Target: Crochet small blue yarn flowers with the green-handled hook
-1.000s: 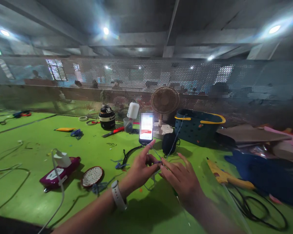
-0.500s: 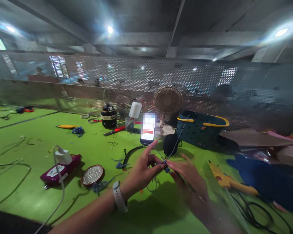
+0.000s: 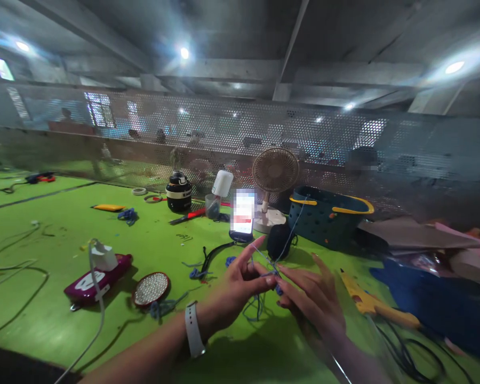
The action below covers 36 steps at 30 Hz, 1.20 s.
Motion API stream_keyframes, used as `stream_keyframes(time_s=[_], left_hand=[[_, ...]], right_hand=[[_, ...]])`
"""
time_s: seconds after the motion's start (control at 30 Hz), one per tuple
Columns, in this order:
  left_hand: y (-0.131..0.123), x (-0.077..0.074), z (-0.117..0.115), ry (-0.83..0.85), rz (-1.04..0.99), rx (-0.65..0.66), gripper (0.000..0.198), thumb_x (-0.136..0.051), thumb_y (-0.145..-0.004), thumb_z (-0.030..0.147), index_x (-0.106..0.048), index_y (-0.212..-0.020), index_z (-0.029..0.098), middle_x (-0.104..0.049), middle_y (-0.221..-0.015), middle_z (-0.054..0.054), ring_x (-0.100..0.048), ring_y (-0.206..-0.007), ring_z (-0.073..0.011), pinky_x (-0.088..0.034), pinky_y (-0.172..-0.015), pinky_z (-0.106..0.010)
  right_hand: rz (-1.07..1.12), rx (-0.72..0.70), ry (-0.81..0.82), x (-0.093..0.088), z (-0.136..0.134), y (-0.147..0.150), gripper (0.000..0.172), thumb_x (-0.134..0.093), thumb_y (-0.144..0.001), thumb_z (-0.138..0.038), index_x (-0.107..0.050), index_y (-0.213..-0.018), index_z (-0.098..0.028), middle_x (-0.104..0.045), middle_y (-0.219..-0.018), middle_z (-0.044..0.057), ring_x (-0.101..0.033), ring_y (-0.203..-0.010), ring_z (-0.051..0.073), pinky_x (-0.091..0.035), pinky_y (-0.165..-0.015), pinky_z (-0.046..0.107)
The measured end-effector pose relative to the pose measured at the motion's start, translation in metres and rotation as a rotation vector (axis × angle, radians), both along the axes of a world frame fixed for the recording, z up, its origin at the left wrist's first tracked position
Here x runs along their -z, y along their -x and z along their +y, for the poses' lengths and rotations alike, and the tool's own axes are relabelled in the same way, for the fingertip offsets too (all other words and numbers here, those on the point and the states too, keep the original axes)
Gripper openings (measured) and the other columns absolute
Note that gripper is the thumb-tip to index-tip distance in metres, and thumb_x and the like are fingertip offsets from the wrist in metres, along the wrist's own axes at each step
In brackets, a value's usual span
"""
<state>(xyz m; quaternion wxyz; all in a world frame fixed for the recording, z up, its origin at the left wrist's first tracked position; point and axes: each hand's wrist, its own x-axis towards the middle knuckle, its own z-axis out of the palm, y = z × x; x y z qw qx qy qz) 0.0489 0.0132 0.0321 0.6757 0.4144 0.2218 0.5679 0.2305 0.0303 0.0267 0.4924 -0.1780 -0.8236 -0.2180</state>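
My left hand [image 3: 244, 282] pinches a small piece of blue yarn work [image 3: 279, 288] between thumb and fingers, and its raised index finger carries a strand of blue yarn [image 3: 260, 249]. Close against it, my right hand [image 3: 318, 298] grips a thin crochet hook [image 3: 340, 368], whose metal shaft shows below the palm. The hook's tip is hidden among the fingers and yarn. From the work, one strand climbs to the dark green basket [image 3: 324, 226]; loose loops hang below my left hand. Just beyond the hands lies a dark ball [image 3: 279, 242].
A lit phone [image 3: 242, 216] stands ahead, with a fan [image 3: 275, 170] behind it. To the left are a purple power bank [image 3: 100, 280] with a white plug and a round studded object [image 3: 152, 288]. Yellow-handled scissors [image 3: 368, 301] and dark cables [image 3: 416, 346] lie at right.
My right hand has turned, its fingers lifting and spreading more, and the hook's shaft now points lower. Both hands sit slightly lower in view, and the strand between them has shifted.
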Motion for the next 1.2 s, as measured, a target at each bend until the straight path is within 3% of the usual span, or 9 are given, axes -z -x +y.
stream_keyframes(time_s=[0.3, 0.57, 0.73, 0.8, 0.9, 1.0, 1.1, 1.2], left_hand=[[0.005, -0.002, 0.003, 0.004, 0.044, 0.07, 0.096, -0.082, -0.071, 0.016, -0.028, -0.15, 0.019, -0.065, -0.076, 0.0, -0.062, -0.073, -0.0121, -0.044, -0.077, -0.03], [0.006, -0.002, 0.002, -0.131, 0.18, -0.006, 0.1, -0.08, -0.073, 0.02, -0.02, -0.153, 0.023, -0.061, -0.075, 0.002, -0.056, -0.068, -0.0097, -0.041, -0.064, -0.024], [0.001, 0.003, 0.002, -0.189, 0.245, -0.169, 0.099, -0.078, -0.077, 0.024, -0.016, -0.154, 0.021, -0.062, -0.075, 0.001, -0.056, -0.068, -0.0112, -0.043, -0.065, -0.026], [0.0, 0.002, 0.001, -0.144, 0.17, -0.122, 0.101, -0.078, -0.076, 0.022, -0.014, -0.154, 0.022, -0.063, -0.075, 0.001, -0.058, -0.069, -0.0116, -0.045, -0.067, -0.026], [0.002, -0.002, 0.0, -0.049, 0.101, 0.012, 0.104, -0.081, -0.073, 0.018, -0.016, -0.154, 0.022, -0.064, -0.076, 0.001, -0.06, -0.073, -0.0121, -0.046, -0.073, -0.028], [0.003, -0.003, 0.001, -0.062, 0.144, 0.002, 0.106, -0.082, -0.072, 0.02, -0.014, -0.154, 0.02, -0.064, -0.075, 0.001, -0.059, -0.071, -0.0115, -0.045, -0.071, -0.027], [0.001, 0.0, 0.001, -0.114, 0.17, -0.09, 0.106, -0.08, -0.074, 0.021, -0.011, -0.154, 0.02, -0.064, -0.074, 0.001, -0.059, -0.07, -0.012, -0.045, -0.068, -0.027], [-0.002, 0.001, 0.0, -0.071, 0.09, -0.063, 0.101, -0.078, -0.076, 0.018, -0.013, -0.154, 0.022, -0.065, -0.076, 0.001, -0.063, -0.073, -0.0137, -0.046, -0.074, -0.03]], right_hand=[[-0.068, -0.104, 0.038, -0.005, 0.007, -0.01, 0.027, -0.064, -0.088, -0.015, -0.064, -0.115, -0.02, -0.075, -0.107, 0.009, -0.068, -0.099, 0.021, -0.035, -0.11, 0.055], [-0.032, -0.201, 0.092, -0.01, 0.006, -0.007, 0.022, -0.056, -0.093, -0.018, -0.064, -0.114, -0.02, -0.077, -0.101, 0.006, -0.07, -0.093, 0.019, -0.043, -0.105, 0.051], [-0.044, -0.02, 0.038, -0.004, 0.002, -0.001, 0.023, -0.061, -0.09, -0.012, -0.065, -0.112, -0.018, -0.076, -0.103, 0.009, -0.07, -0.093, 0.018, -0.033, -0.112, 0.052], [-0.025, 0.018, 0.002, -0.003, 0.0, 0.0, 0.024, -0.063, -0.089, -0.011, -0.065, -0.112, -0.017, -0.076, -0.105, 0.01, -0.069, -0.097, 0.019, -0.032, -0.113, 0.054], [-0.058, -0.095, 0.013, -0.004, 0.002, -0.003, 0.024, -0.059, -0.091, -0.012, -0.063, -0.114, -0.019, -0.077, -0.103, 0.009, -0.068, -0.099, 0.019, -0.038, -0.109, 0.053], [-0.082, -0.151, 0.076, -0.004, 0.008, -0.005, 0.023, -0.057, -0.093, -0.014, -0.062, -0.115, -0.019, -0.076, -0.103, 0.007, -0.068, -0.095, 0.018, -0.041, -0.108, 0.051], [-0.057, -0.025, 0.07, 0.001, 0.007, -0.002, 0.024, -0.06, -0.09, -0.012, -0.064, -0.113, -0.019, -0.076, -0.105, 0.007, -0.068, -0.095, 0.019, -0.036, -0.111, 0.052], [-0.05, 0.09, 0.016, 0.005, 0.0, 0.002, 0.028, -0.064, -0.088, -0.01, -0.065, -0.114, -0.019, -0.074, -0.111, 0.01, -0.068, -0.099, 0.021, -0.031, -0.113, 0.053]])
